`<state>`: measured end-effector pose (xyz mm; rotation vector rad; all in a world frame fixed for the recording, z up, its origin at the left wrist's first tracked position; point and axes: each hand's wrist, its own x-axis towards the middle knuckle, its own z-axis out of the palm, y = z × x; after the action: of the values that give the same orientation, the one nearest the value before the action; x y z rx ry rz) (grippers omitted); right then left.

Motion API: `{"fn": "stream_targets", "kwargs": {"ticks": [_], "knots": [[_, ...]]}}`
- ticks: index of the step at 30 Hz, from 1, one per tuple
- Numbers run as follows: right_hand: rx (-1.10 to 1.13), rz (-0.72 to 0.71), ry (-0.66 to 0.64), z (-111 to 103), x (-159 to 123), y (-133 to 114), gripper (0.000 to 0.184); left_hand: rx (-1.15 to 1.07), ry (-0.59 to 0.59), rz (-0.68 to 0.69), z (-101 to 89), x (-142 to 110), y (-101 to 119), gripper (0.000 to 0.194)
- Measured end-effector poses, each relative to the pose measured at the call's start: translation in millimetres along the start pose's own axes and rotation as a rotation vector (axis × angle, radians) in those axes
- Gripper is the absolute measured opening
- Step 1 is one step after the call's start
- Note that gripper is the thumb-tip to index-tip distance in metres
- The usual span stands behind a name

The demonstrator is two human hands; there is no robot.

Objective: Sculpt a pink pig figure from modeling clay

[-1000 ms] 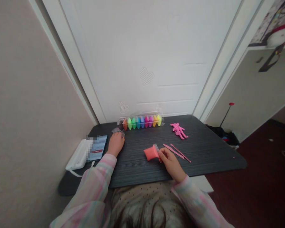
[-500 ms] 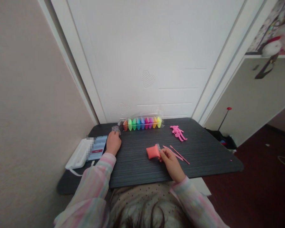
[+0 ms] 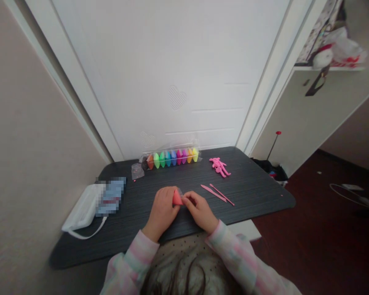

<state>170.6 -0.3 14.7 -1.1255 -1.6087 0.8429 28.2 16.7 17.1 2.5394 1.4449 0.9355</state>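
Observation:
A coral-coloured packet of modelling clay (image 3: 177, 198) is between my two hands, low over the front middle of the table. My left hand (image 3: 163, 209) wraps its left side, fingers closed and partly covering it. With thumb and fingertips, my right hand (image 3: 199, 209) pinches the clear wrapper end. Right of the hands lie two slim pink modelling tools, a flat knife (image 3: 213, 193) and a thin stick (image 3: 223, 195). Farther back rests a pink figure-shaped piece (image 3: 220, 167). A crumpled clear wrapper (image 3: 137, 171) lies at the back left, beside a tiny pink bit.
A clear pack of several coloured clay packets (image 3: 174, 158) stands along the back of the dark table (image 3: 252, 192), by a white door (image 3: 178, 61). At the left are a white case with a strap (image 3: 84, 209) and a blurred blue item (image 3: 112, 198).
My left hand has let go of the clear wrapper at the back left and come to the clay packet. My right hand still holds the packet's end. The camera view has shifted.

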Motion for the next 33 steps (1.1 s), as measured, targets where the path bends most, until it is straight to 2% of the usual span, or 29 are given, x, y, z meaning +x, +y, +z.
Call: {"fn": "stream_targets", "kwargs": {"ticks": [3,9,13,20,33], "knots": [[-0.021,-0.004,-0.069,-1,-3,0,0.016,0.046,-0.024,-0.021,3.5,-3,-4,0.023],[0.037,0.043,-0.111,-2,-3,2,0.015,0.102,-0.067,-0.007,3.6,-4,-2,0.016],[0.053,0.066,-0.124,-2,-3,4,0.013,0.153,-0.085,0.014,4.4,-5,-1,0.016],[0.230,0.137,-0.155,2,-2,11,0.006,0.208,-0.079,0.054,8.7,-5,-1,0.018],[0.163,0.114,-0.210,-1,-1,11,0.008,0.206,-0.067,0.063,8.9,-6,-1,0.017]]}}
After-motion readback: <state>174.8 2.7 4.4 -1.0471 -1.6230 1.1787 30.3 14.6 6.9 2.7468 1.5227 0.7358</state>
